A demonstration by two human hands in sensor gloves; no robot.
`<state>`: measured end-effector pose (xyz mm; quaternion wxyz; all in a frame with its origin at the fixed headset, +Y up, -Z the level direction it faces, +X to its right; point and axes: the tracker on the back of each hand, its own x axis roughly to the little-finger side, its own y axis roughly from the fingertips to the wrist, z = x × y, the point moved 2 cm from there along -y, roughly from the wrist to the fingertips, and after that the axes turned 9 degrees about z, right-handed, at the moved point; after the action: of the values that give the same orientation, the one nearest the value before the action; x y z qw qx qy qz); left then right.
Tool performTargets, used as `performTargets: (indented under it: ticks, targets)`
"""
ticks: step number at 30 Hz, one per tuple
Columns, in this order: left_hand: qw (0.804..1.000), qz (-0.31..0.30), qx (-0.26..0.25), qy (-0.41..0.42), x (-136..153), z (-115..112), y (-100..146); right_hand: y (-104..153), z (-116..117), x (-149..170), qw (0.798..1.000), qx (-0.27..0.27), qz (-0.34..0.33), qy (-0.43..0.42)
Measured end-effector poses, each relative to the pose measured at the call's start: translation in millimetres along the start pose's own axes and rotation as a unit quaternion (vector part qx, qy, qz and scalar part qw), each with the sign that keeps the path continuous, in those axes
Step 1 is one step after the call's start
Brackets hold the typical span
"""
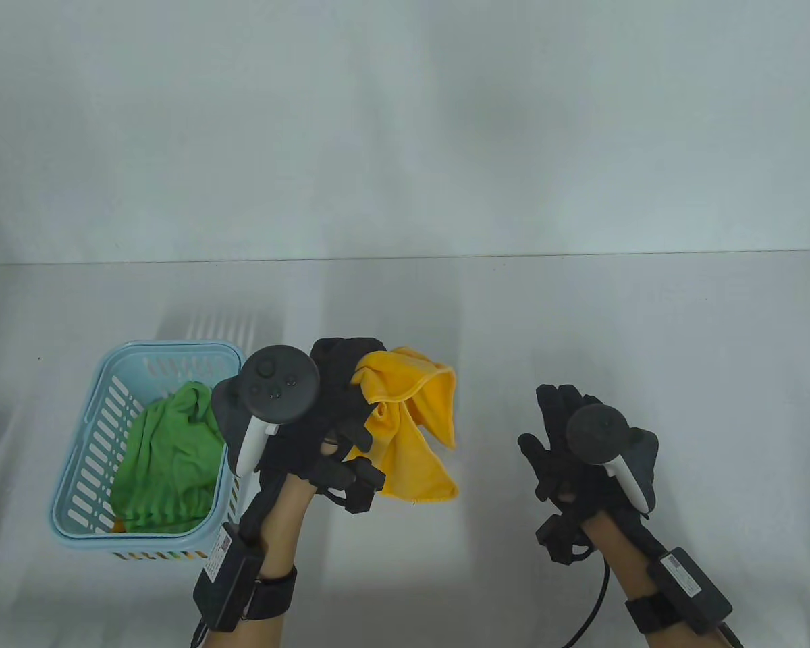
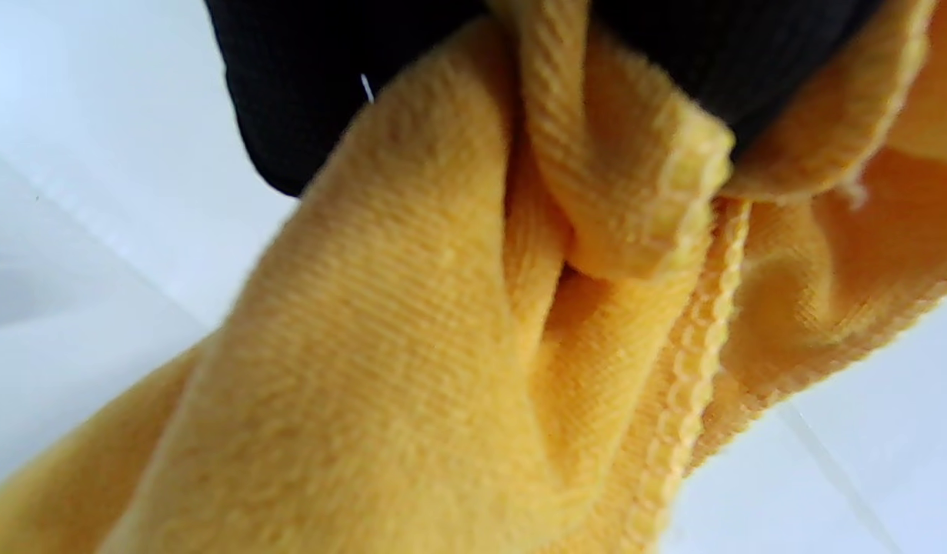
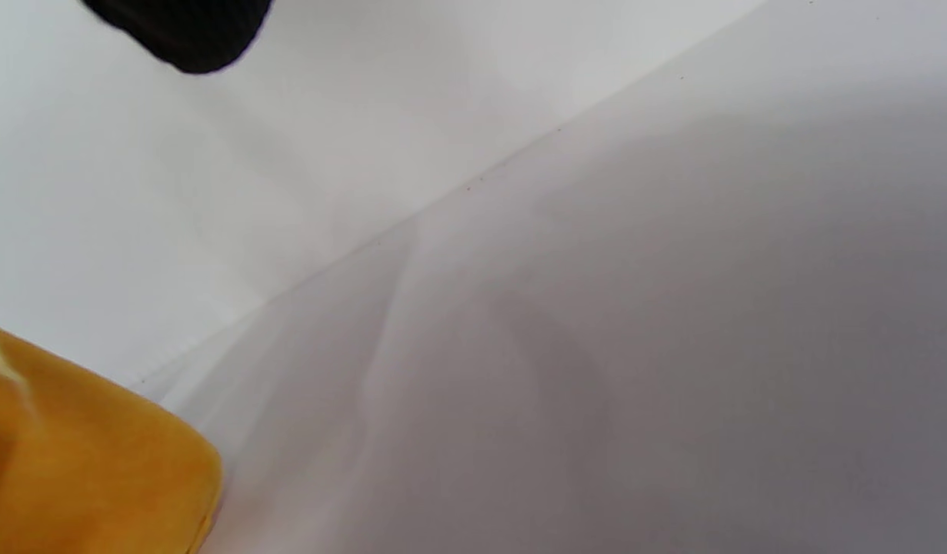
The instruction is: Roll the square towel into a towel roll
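1. The yellow square towel (image 1: 412, 425) is gripped by the left hand (image 1: 331, 412) and held bunched, with its folds hanging down from the glove just right of the basket.
2. In the left wrist view, the black gloved fingers (image 2: 304, 92) are seen curled onto the yellow cloth (image 2: 442, 331), pinching a hemmed fold between them.
3. The right hand (image 1: 580, 439) is held apart from the towel, well to its right, and nothing is held by it; its fingers are extended and slightly spread.
4. A light blue slotted basket (image 1: 84, 452) is set on the white table (image 1: 580, 317) at the left, and a crumpled green cloth (image 1: 169, 459) is contained in it.
5. In the right wrist view, one fingertip (image 3: 188, 31) is seen at the top edge, and a corner of the towel (image 3: 81, 462) at the lower left.
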<state>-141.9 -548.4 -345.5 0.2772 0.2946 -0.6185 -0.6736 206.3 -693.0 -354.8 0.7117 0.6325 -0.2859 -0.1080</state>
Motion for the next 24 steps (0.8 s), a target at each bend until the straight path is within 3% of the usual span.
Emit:
performTargets:
  ticks: [10, 15, 18, 24]
  targets:
    - [1.0, -0.01, 0.014, 0.013, 25, -18, 13, 12, 19, -17, 0.998, -0.047, -0.039, -0.019]
    - [0.999, -0.012, 0.027, 0.02, 29, -19, 14, 9, 39, -23, 0.987, -0.14, -0.048, -0.067]
    - [0.999, -0.016, 0.038, 0.031, 29, -20, 14, 11, 53, -26, 0.97, -0.206, -0.039, -0.122]
    - [0.997, -0.023, 0.06, 0.039, 28, -25, 12, 10, 70, -32, 0.96, -0.236, -0.034, -0.149]
